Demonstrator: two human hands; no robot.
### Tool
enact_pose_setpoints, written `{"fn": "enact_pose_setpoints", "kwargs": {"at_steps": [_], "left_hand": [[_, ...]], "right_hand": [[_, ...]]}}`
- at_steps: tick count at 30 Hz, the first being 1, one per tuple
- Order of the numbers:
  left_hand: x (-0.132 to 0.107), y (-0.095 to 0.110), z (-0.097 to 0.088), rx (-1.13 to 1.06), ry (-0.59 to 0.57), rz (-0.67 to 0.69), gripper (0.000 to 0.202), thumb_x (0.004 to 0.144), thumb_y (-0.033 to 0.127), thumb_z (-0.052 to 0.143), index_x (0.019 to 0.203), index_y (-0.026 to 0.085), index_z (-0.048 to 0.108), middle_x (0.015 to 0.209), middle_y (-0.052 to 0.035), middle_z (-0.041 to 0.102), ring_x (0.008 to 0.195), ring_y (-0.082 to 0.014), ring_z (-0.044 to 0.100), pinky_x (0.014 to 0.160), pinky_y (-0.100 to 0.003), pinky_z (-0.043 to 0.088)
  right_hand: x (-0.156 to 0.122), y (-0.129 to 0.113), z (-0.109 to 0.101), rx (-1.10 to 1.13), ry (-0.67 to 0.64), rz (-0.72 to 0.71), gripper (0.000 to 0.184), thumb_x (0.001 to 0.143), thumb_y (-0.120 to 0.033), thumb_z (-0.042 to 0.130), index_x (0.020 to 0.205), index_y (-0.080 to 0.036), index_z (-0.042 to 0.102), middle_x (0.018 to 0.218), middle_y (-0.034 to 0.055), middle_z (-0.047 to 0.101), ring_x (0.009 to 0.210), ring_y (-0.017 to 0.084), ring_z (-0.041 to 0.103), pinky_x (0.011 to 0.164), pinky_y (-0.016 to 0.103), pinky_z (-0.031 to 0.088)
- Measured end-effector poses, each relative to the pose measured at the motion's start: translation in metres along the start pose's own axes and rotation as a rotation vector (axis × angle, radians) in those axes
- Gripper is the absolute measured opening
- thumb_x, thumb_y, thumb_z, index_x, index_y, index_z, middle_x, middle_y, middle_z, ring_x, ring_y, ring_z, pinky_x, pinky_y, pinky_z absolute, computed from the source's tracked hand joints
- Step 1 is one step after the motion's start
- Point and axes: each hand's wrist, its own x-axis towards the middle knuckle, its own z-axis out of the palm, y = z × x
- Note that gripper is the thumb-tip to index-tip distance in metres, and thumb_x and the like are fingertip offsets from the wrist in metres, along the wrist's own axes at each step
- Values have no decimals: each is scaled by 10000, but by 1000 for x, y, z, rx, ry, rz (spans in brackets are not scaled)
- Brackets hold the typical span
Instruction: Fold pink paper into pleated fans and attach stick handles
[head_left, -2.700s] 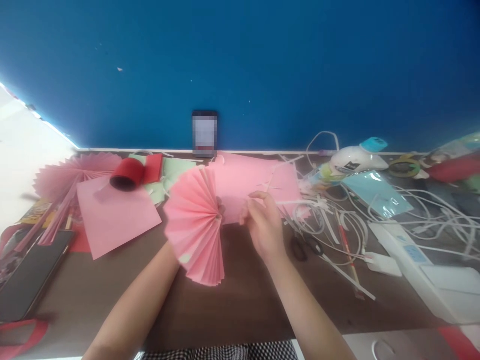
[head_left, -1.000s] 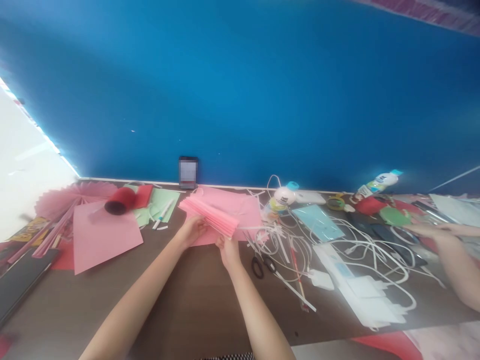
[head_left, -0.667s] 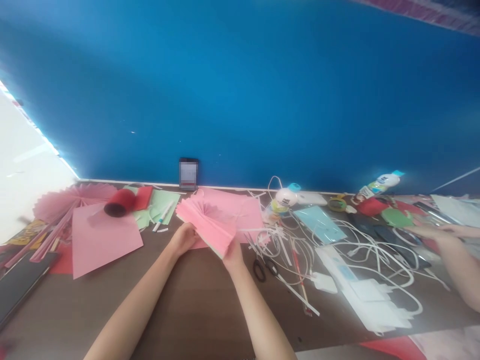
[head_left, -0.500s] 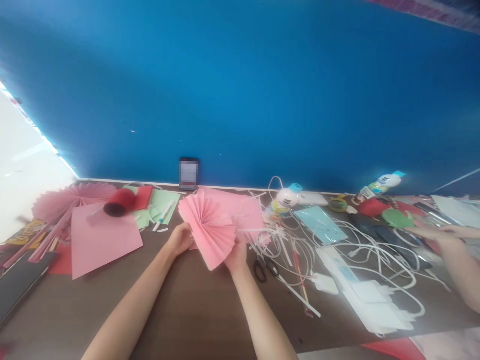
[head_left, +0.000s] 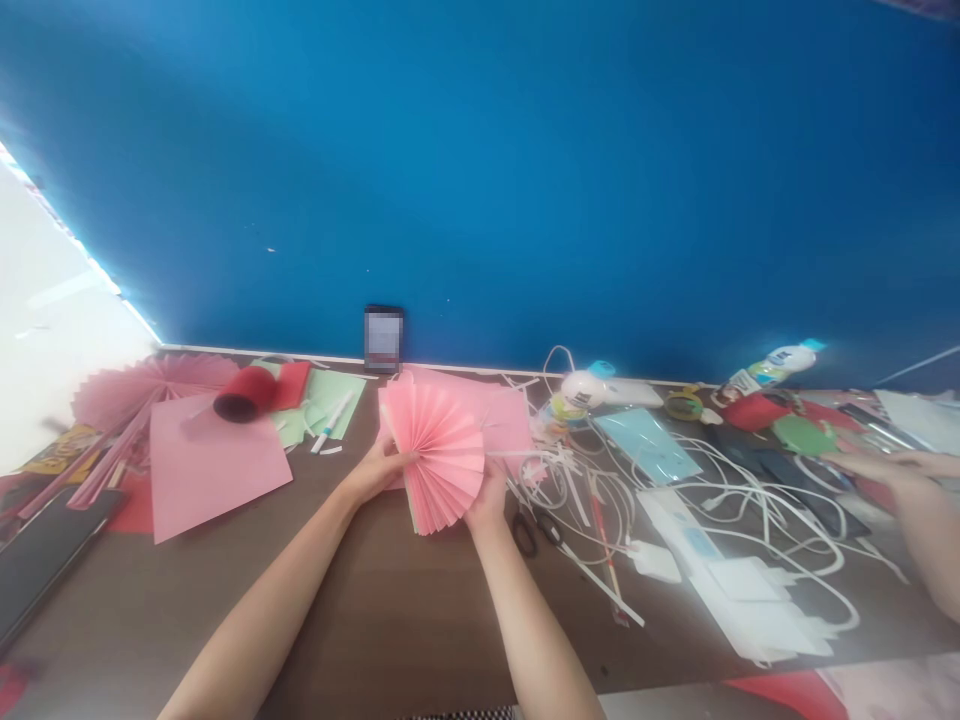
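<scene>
Between my hands is a pleated pink paper fan (head_left: pixel 446 465), spread wide above the table. My left hand (head_left: pixel 379 468) grips it at its left side, with the thumb over the folds near the centre where they meet. My right hand (head_left: pixel 489 497) holds the right edge from behind, and its fingers are partly hidden by the paper. Behind the fan a flat pink sheet (head_left: pixel 504 412) lies on the table. Black-handled scissors (head_left: pixel 536 532) lie just right of my right hand.
Left are a larger pink pleated fan (head_left: pixel 161 380), a pink sheet (head_left: pixel 214 470), a red roll (head_left: pixel 246 393) and a marker (head_left: pixel 331 422). Right are a glue bottle (head_left: pixel 581 390), tangled white cables (head_left: pixel 761 500) and a power strip (head_left: pixel 720 590). Another person's hand (head_left: pixel 877 465) is at far right.
The fan has turned in my hands, its centre now lower. My left thumb has come onto the folds near the centre. The view has shifted slightly.
</scene>
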Motion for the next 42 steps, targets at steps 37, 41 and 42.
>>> {"fn": "enact_pose_setpoints", "kwargs": {"at_steps": [37,41,42], "left_hand": [[8,-3,-21,-376,143,49,134,658,155,703,765,129,626,861,-55,668,849,-144,614,813,-257,468],[6,-5,-15,-375,133,39,128,661,127,698,769,124,631,853,-51,669,868,-133,615,824,-227,464],[6,-6,-14,-377,136,32,121,660,115,695,762,127,631,846,-45,669,860,-129,618,821,-223,468]], "right_hand": [[-3,-13,-4,-365,-138,170,165,717,-303,633,658,-174,550,593,-39,577,374,21,238,359,171,191],[-9,-4,3,-451,-258,306,205,663,-284,683,621,-165,522,474,-75,428,411,36,297,380,164,170],[-10,-2,4,-470,-284,329,211,666,-298,683,635,-164,523,477,-75,428,417,36,303,385,162,171]]}}
